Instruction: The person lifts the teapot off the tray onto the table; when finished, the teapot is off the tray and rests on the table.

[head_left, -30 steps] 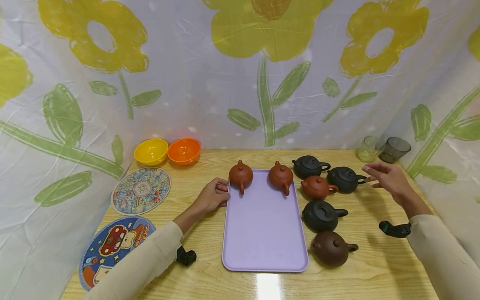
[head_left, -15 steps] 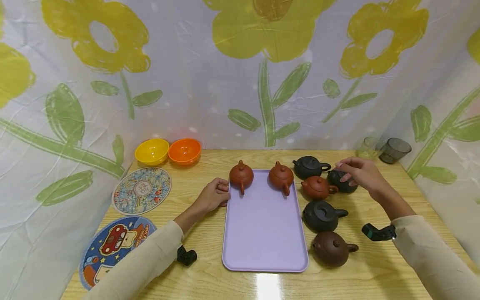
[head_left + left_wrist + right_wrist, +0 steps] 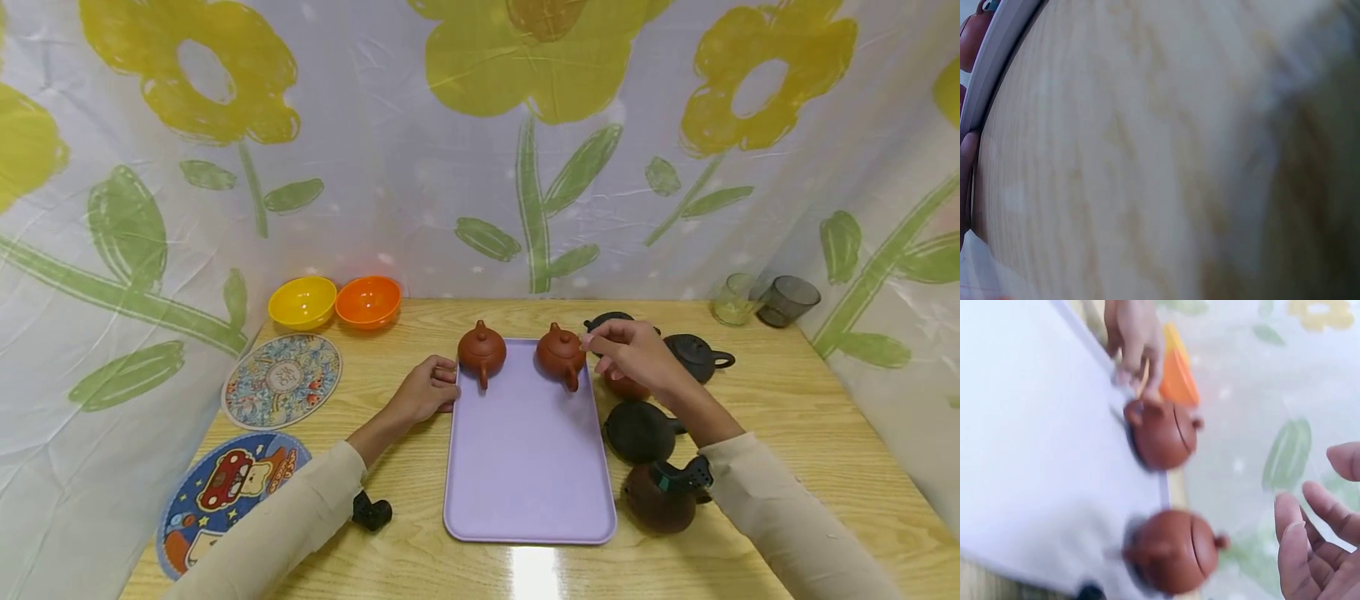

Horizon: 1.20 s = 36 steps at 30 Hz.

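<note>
At its left rim, my left hand point(image 3: 423, 387) grips the lilac tray point(image 3: 532, 467), fingertips along the edge. Two reddish-brown clay teapots stand at the tray's far end, a left one point(image 3: 482, 350) and a right one point(image 3: 557, 354), handles pointing toward me. My right hand point(image 3: 637, 354) hovers beside the right teapot, its loosely bent fingers point(image 3: 1294, 550) spread and holding nothing. Beneath it, another reddish teapot point(image 3: 626, 388) is partly hidden. Around that stand black teapots, one at the back point(image 3: 609, 318), one to the right point(image 3: 693, 358) and one nearer point(image 3: 637, 433). A dark brown teapot point(image 3: 652, 504) is nearest.
A yellow bowl point(image 3: 302, 303) and an orange bowl point(image 3: 368, 302) stand back left. Two round mats, one floral point(image 3: 282, 382) and one blue point(image 3: 225, 500), lie at the left. Two cups, a clear one point(image 3: 733, 300) and a grey one point(image 3: 787, 301), stand back right against the flowered curtain point(image 3: 375, 208).
My right hand has moved left, from beside the rightmost black teapot, across the group of teapots to the tray's far right corner. The left hand and the teapots have stayed in place.
</note>
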Tool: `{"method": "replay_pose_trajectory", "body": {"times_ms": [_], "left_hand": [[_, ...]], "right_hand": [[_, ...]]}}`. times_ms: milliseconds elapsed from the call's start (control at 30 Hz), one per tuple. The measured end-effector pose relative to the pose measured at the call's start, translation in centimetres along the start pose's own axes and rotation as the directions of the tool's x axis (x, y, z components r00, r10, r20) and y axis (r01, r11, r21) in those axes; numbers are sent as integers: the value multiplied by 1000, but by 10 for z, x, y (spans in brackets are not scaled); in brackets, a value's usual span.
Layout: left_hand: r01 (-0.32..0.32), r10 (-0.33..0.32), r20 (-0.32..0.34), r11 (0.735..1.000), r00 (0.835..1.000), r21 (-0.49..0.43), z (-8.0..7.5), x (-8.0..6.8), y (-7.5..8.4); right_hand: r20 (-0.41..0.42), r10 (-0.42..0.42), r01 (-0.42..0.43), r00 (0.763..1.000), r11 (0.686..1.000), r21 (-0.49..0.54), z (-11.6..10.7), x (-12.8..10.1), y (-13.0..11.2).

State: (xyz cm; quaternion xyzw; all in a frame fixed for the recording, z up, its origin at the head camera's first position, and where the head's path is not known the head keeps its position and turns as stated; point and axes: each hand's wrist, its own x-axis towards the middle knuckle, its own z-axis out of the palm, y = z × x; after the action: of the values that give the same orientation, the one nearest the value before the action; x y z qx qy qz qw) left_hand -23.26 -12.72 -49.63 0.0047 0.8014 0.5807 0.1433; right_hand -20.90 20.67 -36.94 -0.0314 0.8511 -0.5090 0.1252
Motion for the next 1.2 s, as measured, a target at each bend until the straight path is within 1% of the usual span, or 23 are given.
{"method": "replay_pose_trajectory", "body": {"times_ms": [167,300,400,533,633,900,1033,1200], "left_hand": [[-8,8,6,1000,1000,-3,0,-1,0],[-2,2,9,1000,1000,-1,0,0,0],[4,-4,9,1000,1000,-8,-1,-1,0],[3,-2,11,1000,1000,-9,-1,-1,0],[2,-2,13,1000,1000,-8,-1,-1,0],[-6,6,13,1000,1000,-6,-1,-1,1],[-14,14,12,1000,1000,-6,-1,-1,0],[-17,17,16,1000,1000,-9,-1,-1,-1]], "right_hand": [[15,-20,20,1000,1000,15,29,-1,-8],[15,-38,36,999,997,70,51,0,-10],[26,-39,36,999,995,91,65,0,-11],[33,-39,36,999,995,89,84,3,-10],[23,-38,35,999,995,95,98,8,-9],[-12,29,-27,1000,992,122,125,25,-3],[-14,64,-61,998,987,146,136,33,4],[-10,109,-107,994,984,146,146,43,10]]}}
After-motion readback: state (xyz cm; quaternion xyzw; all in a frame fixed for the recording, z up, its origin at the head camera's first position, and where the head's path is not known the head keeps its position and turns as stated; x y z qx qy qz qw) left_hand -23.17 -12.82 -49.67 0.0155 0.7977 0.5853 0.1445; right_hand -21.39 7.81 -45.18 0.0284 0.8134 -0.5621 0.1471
